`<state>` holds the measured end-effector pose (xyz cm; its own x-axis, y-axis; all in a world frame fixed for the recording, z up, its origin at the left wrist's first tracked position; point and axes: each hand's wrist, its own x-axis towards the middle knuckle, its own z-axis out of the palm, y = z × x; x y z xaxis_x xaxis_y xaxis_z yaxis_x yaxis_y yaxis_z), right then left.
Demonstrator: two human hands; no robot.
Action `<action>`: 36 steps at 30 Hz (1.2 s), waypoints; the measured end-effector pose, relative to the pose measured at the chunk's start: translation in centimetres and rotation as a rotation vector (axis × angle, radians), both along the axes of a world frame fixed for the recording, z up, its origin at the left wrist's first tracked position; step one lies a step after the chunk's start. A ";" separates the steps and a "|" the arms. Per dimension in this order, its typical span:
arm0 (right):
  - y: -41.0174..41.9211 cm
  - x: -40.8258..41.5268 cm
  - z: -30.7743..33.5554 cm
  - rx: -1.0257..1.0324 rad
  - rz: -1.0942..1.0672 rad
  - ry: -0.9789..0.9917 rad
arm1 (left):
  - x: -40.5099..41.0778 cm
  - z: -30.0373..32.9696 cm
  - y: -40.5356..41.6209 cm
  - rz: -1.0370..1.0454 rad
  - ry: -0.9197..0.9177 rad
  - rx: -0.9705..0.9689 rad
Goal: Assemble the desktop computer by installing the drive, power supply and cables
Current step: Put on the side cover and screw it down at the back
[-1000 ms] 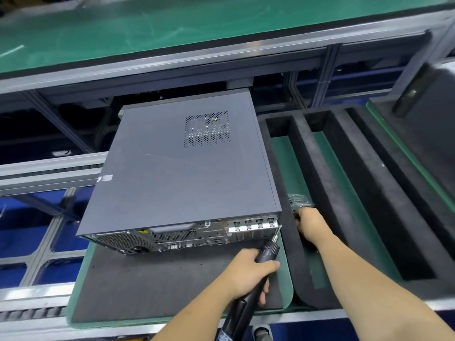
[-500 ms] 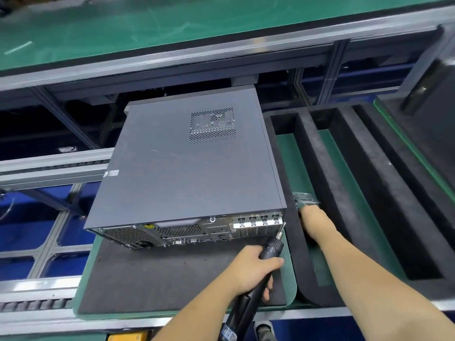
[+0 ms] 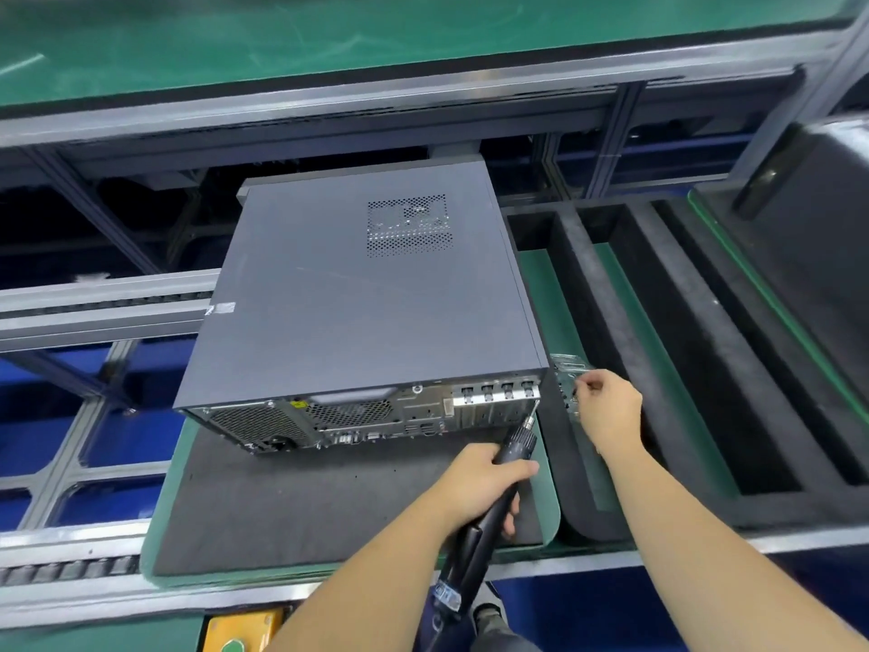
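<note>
A dark grey desktop computer case (image 3: 362, 298) lies on its side on a black foam pad (image 3: 301, 501), side panel closed, rear ports facing me. My left hand (image 3: 484, 482) grips a black electric screwdriver (image 3: 489, 505); its bit points up at the slot brackets at the rear panel's right end. My right hand (image 3: 606, 407) reaches into the foam tray to the right of the case, fingers curled at a clear plastic bag of small parts (image 3: 571, 374). What the fingertips pinch is hidden.
A black foam tray (image 3: 733, 383) with long channels over green matting fills the right. The pad sits on a green pallet (image 3: 160, 548) on a roller conveyor (image 3: 70, 567). A green belt line (image 3: 329, 40) runs across the back, with aluminium framing below.
The view has shifted slightly, so the case sits further right in frame. My right hand has lifted a little at the bag. The screwdriver stays at the rear panel.
</note>
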<state>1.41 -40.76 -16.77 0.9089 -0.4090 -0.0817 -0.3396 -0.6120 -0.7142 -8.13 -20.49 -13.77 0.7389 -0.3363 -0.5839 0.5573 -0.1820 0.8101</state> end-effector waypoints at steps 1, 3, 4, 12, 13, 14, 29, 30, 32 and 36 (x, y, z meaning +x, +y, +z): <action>0.8 -1.0 1.0 0.053 -0.054 -0.044 | -0.2 0.1 0.1 0.017 0.005 -0.014; 2.8 -3.4 2.9 0.145 -0.098 -0.126 | -0.8 0.5 0.5 0.047 0.022 -0.044; 4.0 -4.6 3.7 0.165 -0.091 -0.156 | -1.2 0.8 0.9 0.043 0.028 -0.049; 14.1 -12.8 4.9 0.060 0.010 -0.150 | -8.2 1.6 11.3 0.112 0.158 -0.180; 15.5 -13.2 4.7 -0.002 0.106 -0.143 | -9.1 1.3 12.8 0.155 0.168 -0.199; 16.9 -13.4 4.4 -0.070 0.218 -0.130 | -10.0 1.1 14.1 0.198 0.171 -0.212; 21.6 -13.1 4.8 0.981 0.079 0.123 | -13.2 0.6 19.0 0.243 0.102 -0.199; 21.9 -13.4 5.3 1.099 0.095 0.164 | -13.2 0.7 18.5 0.214 0.087 -0.199; 22.3 -13.5 6.2 1.288 0.114 0.233 | -13.2 1.0 17.9 0.181 0.070 -0.198; 22.6 -13.5 7.3 1.467 0.043 0.300 | -12.9 1.2 17.6 0.180 0.046 -0.188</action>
